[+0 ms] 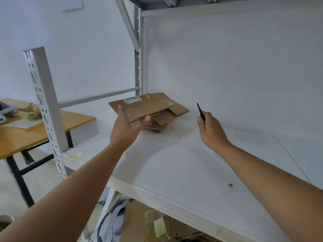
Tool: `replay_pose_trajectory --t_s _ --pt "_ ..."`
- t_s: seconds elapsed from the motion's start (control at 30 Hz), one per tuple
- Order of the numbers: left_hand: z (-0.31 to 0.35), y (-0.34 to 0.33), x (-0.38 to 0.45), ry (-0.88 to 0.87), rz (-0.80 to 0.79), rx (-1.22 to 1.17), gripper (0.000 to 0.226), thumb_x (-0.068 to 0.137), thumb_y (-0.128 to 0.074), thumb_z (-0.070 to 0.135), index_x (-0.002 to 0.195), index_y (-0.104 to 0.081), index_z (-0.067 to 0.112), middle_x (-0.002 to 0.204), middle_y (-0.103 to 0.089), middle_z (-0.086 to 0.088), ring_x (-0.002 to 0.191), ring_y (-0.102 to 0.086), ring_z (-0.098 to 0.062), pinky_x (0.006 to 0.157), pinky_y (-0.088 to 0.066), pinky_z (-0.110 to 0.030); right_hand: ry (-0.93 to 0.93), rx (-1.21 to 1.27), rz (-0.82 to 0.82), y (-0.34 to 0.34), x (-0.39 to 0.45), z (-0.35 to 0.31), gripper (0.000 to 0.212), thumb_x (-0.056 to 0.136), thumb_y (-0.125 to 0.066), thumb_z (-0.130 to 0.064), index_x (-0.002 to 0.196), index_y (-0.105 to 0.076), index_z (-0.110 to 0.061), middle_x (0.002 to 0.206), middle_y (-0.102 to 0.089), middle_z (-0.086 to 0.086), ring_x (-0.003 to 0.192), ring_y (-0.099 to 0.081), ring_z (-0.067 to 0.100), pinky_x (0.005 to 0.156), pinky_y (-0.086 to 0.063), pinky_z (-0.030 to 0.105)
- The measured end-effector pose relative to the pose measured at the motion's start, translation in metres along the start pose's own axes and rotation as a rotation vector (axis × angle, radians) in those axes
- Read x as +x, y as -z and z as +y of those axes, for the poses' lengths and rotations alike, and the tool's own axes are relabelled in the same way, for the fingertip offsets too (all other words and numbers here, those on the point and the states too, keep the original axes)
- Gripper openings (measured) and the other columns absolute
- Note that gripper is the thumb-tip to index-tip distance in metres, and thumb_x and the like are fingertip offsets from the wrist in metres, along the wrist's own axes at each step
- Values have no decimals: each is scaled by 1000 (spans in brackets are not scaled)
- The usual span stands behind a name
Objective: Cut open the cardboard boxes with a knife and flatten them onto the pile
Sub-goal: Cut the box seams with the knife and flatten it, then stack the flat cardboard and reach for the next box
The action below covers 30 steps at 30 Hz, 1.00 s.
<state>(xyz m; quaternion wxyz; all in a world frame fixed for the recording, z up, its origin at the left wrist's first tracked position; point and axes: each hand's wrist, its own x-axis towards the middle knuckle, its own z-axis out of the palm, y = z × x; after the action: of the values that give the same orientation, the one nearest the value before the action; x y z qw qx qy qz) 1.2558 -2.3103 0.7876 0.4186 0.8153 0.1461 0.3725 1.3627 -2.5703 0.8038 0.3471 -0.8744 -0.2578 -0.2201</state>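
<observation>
A flattened brown cardboard box with a white barcode label lies tilted over a small pile of flat cardboard at the back left of the white shelf board. My left hand grips the flattened box at its near edge, thumb on top and fingers underneath. To the right of the pile, my right hand holds a black knife in a fist, blade pointing up and away, clear of the cardboard.
A perforated white shelf post stands at the left, with a wooden table carrying loose items behind it. The shelf's white back panel closes off the rear. More cardboard and grey straps lie below the shelf.
</observation>
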Motion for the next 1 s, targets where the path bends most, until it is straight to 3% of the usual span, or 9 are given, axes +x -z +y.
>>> replay_pose_trajectory --t_s 0.13,0.33,0.4,0.47,0.53,0.6,0.7,0.83,1.0 --pt "-14 -31 24 105 -53 40 124 53 -60 90 146 -20 19 147 -49 -1 135 -46 -27 105 -43 -51 16 -26 -41 -20 2 7 25 105 -33 -36 95 -43 -15 91 -53 6 88 -52 27 68 -38 36" --pt "-36 -76 45 249 -48 285 149 50 -51 99 156 10 15 166 -11 -4 153 2 -18 122 -3 -50 63 -42 -83 -37 0 14 29 104 -33 -37 92 -45 -14 89 -52 5 86 -51 25 67 -39 36" --pt "-38 -83 50 289 -39 326 152 46 -47 102 156 12 15 167 -3 -5 153 7 -18 122 2 -50 59 -62 -96 -41 -3 15 27 104 -33 -36 96 -47 -14 89 -50 0 96 -52 28 72 -40 37" --pt "-39 -88 53 312 -37 384 156 43 -43 104 157 11 13 167 2 -8 153 8 -22 121 6 -50 41 -95 -141 -46 -4 18 31 105 -32 -36 108 -49 -10 91 -48 -7 121 -45 34 88 -42 42" --pt "-38 -92 55 325 -30 452 159 40 -38 107 156 8 8 166 5 -15 153 10 -26 120 9 -50 -2 -140 -216 -52 -3 20 38 106 -27 -38 122 -45 -8 116 -54 -3 144 -23 33 106 -32 49" --pt "-37 -93 55 328 -41 512 162 39 -33 108 156 5 3 164 9 -19 152 13 -31 120 10 -51 -33 -188 -274 -59 2 21 42 106 -21 -39 128 -40 -8 145 -41 2 150 -4 32 115 -18 55" --pt "-41 -90 54 207 -34 616 156 46 -29 108 156 3 2 164 15 -18 150 19 -34 119 13 -50 -53 -215 -323 -69 6 23 44 106 -18 -41 129 -38 -10 157 -24 -1 150 5 32 117 -7 60" --pt "-41 -91 51 -226 -67 656 123 65 -36 97 158 3 26 166 14 0 151 19 -25 120 14 -43 -68 -237 -352 -78 4 24 44 106 -16 -42 129 -41 -13 161 -16 -2 150 9 32 116 -2 60" --pt "-45 -97 47 -122 -267 679 123 58 -20 105 157 -4 35 166 -10 0 153 -2 -26 123 0 -49 -68 -260 -337 -71 -1 21 43 107 -17 -40 124 -44 -11 160 -19 0 150 8 34 114 -5 64"
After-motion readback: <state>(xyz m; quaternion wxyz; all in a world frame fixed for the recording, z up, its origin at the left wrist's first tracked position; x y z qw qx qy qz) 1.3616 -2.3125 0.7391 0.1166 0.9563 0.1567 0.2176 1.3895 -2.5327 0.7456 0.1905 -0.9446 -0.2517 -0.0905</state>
